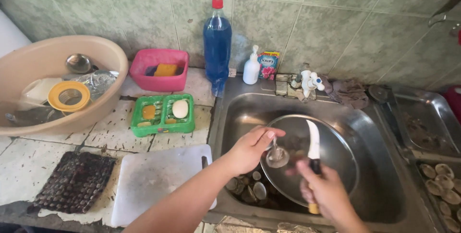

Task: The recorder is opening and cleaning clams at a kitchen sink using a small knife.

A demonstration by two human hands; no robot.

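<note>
Two hands work over the steel sink (384,185): the left hand (249,149) pinches a small shell (277,156) between thumb and fingers, and the right hand (326,190) is wrapped tight round a white-bladed knife (313,142). Judging by this, opening is underway; several shells (249,190) wait in the basin, others (444,182) lie on the right tray.

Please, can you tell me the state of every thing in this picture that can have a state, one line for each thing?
left hand: closed on a lid's knob
glass lid: held tilted over the sink
right hand: gripping a knife
knife: blade pointing up
blue bottle: upright, red cap on, nearly full
tap: no water seen running
sink: dishes piled at the bottom
soap tray: holds soap pieces
cutting board: lying flat, bare
</note>
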